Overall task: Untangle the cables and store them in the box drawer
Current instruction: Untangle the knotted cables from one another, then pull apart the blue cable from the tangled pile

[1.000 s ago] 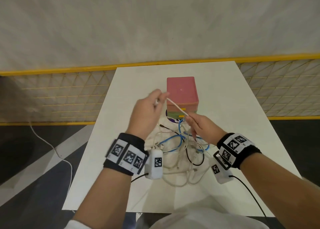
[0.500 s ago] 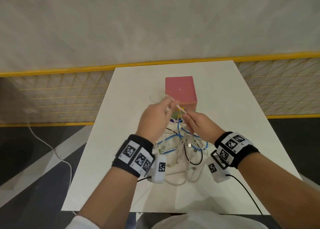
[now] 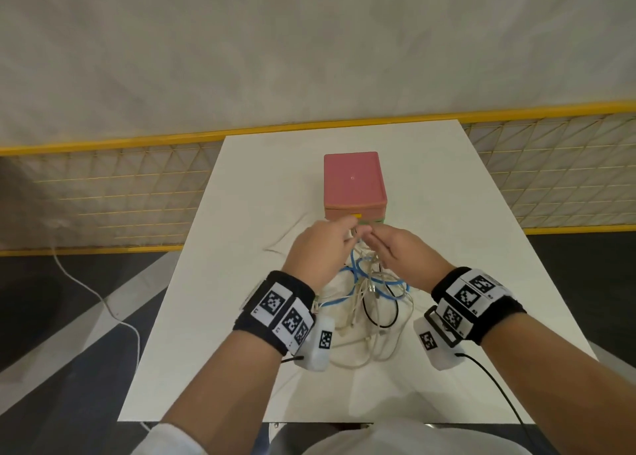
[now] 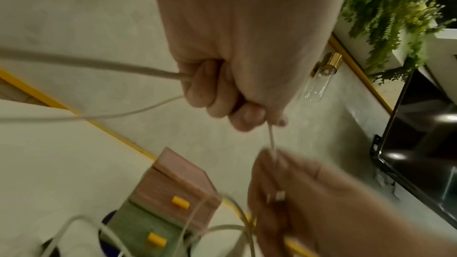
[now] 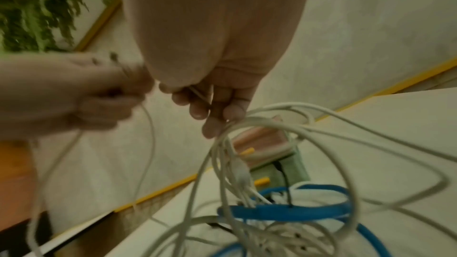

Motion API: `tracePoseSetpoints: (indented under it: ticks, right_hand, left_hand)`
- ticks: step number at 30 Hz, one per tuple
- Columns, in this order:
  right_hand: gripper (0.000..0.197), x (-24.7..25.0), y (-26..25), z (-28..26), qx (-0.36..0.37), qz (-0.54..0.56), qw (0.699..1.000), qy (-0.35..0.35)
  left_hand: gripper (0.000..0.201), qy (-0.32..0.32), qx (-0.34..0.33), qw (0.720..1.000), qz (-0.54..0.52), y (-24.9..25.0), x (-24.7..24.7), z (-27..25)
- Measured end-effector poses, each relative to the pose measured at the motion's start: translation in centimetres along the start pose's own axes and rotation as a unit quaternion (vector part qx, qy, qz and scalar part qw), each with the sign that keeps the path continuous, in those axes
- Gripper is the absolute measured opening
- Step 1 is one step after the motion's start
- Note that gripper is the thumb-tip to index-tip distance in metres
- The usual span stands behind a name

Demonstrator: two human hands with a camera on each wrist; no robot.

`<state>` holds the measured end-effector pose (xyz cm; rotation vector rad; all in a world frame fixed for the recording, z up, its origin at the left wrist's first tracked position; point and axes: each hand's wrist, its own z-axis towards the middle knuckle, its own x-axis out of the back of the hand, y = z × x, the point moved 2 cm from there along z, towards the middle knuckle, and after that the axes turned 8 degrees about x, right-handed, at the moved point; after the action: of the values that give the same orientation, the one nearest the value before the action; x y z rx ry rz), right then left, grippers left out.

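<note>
The left hand is curled tight round a thin white cable, with loops of it trailing out at nine o'clock of the fist; the right hand, touching it at three o'clock, pinches the same cable a little further along, other white strands draped over its fingers. Below both, at six o'clock, the tangle of white, blue and black cables lies knotted on the white table; just beyond the hands at twelve o'clock stands the pink and green drawer box, its yellow-handled drawers shut as far as shown. By my reading one cable is only being worked free; none is stored yet.
</note>
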<state>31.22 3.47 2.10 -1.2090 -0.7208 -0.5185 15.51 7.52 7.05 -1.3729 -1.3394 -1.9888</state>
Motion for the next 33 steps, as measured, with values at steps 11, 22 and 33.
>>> tracePoseSetpoints:
  ticks: [11, 22, 33]
  right_hand:
    - [0.014, 0.8, -0.3, 0.0, 0.049, -0.083, 0.994, 0.059]
    - [0.035, 1.6, -4.4, 9.7, 0.025, -0.024, 0.999, 0.005]
    - [0.023, -4.8, -3.5, 10.8, 0.006, -0.112, 0.969, -0.221]
  left_hand:
    - [0.034, 0.017, 0.032, 0.999, -0.013, -1.1, 1.1, -0.3]
    - [0.049, 0.155, 0.091, 0.972, -0.151, -5.5, 4.6, -2.5]
    - [0.018, 0.099, 0.13, 0.961, -0.222, -8.6, 2.8, -3.9]
